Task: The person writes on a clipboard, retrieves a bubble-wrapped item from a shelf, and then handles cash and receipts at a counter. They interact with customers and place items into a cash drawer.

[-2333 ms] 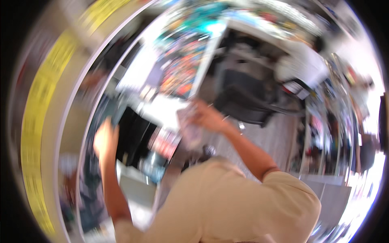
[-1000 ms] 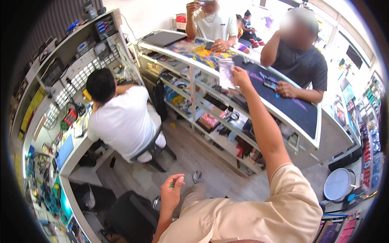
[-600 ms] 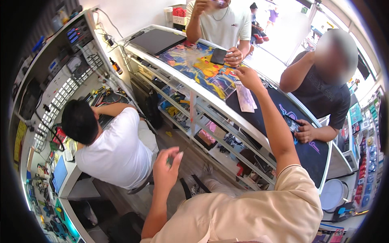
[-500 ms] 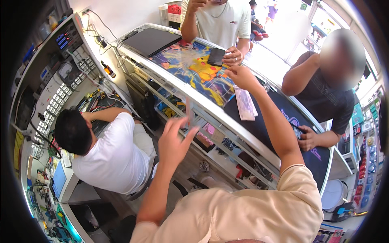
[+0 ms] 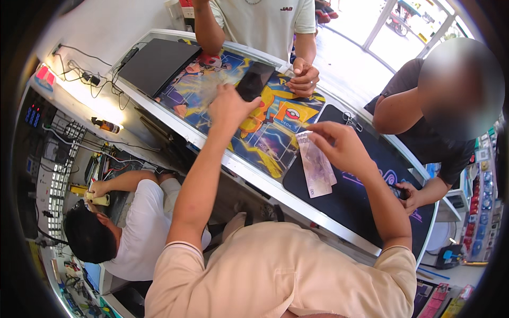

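My left hand (image 5: 232,108) reaches over the colourful cartoon-printed mat (image 5: 275,146), fingers spread. Its thumb lies by the near edge of a dark smartphone (image 5: 256,78); whether it touches cannot be told. By its fingertips is a see-through, crumpled-looking patch, perhaps plastic film (image 5: 208,95). My right hand (image 5: 344,148) hovers at the top end of purplish banknotes (image 5: 316,168), thumb and forefinger apart. The notes overlap each other on a black mat (image 5: 339,206). Across the counter, another person's hand (image 5: 303,78) rests beside the phone.
A closed dark laptop (image 5: 159,66) lies on the counter's left end. Small scissors (image 5: 351,122) are on the black mat. At right, a person in dark clothes (image 5: 408,100) leans on the counter, holding a dark device. A seated person in white (image 5: 154,228) works at a cluttered bench at left.
My left hand has moved up from beside the counter to over the mat near the phone. The view has shifted. My right hand is now closer to the banknotes.
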{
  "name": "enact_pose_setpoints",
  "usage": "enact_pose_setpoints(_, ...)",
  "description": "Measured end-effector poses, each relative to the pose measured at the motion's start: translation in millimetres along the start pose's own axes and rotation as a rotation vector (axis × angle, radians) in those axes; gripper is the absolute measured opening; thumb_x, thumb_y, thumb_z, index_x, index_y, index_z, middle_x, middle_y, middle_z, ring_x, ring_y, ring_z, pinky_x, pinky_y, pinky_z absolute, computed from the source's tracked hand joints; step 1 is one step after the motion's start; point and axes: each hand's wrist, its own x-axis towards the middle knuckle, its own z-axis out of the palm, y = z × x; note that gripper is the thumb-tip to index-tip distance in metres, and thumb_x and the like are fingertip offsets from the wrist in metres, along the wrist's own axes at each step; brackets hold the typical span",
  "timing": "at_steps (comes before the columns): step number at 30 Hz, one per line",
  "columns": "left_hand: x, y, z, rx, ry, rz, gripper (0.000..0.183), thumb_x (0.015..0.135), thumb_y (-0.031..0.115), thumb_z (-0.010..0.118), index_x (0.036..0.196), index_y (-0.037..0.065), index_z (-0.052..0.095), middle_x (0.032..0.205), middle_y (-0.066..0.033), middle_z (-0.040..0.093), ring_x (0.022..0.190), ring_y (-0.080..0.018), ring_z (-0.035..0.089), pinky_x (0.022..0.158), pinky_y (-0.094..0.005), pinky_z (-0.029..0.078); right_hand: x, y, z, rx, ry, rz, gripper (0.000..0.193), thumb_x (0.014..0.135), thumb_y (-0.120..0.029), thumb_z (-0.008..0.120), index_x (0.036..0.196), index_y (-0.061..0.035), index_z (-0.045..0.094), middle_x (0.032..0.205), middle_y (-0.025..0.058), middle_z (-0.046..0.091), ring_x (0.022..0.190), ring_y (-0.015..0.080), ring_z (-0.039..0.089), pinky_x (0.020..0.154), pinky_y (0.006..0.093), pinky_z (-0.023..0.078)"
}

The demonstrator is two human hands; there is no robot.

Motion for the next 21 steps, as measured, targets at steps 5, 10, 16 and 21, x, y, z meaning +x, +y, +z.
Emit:
enact_pose_setpoints(5,-22,-86,-33,-0.283,0.256,0.202,0.076,0.08,0.044,0.085,0.13,-0.005,0.057,0.121,-0.0201,0.064,0.108,-0.0285,0.067,0.093,-0.0362,0.054,-51,11,57,-0.514,-0.198,0.071,0.089,0.098,-0.056,0.061,0.159,0.0007,0.032,0.167,0.0285,0.021,0.155,0.0482,0.018,0.126,0.0542,0.018)
enact_pose_setpoints(10,9,-121,-35,-1.239,0.164,0.037,0.062,0.095,0.045,0.071,0.134,-0.002,0.057,0.121,-0.009,0.067,0.108,-0.0164,0.062,0.094,-0.0286,0.05,-14,6,97,-0.566,-0.11,0.032,0.076,0.105,-0.054,0.047,0.159,-0.0014,0.034,0.167,0.0286,0.021,0.156,0.0468,0.017,0.126,0.0536,0.014)
enact_pose_setpoints(16,37,-133,-52,-1.811,0.044,-0.237,0.067,0.097,0.066,0.052,0.127,0.007,0.063,0.116,-0.0075,0.073,0.1,-0.0155,0.067,0.084,-0.0303,0.055,87,9,134,-0.5,0.009,-0.071,0.064,0.107,-0.043,0.047,0.155,-0.0018,0.041,0.164,0.0271,0.029,0.152,0.0451,0.027,0.125,0.0508,0.024)
enact_pose_setpoints(21,46,-142,-50,-2.078,-0.115,-0.183,0.075,0.096,0.073,0.047,0.125,0.005,0.064,0.12,-0.011,0.071,0.105,-0.0212,0.068,0.09,-0.0368,0.057,186,17,169,-0.501,0.117,-0.158,0.062,0.107,-0.042,0.047,0.153,-0.0005,0.043,0.16,0.031,0.035,0.149,0.0466,0.033,0.123,0.0502,0.027)
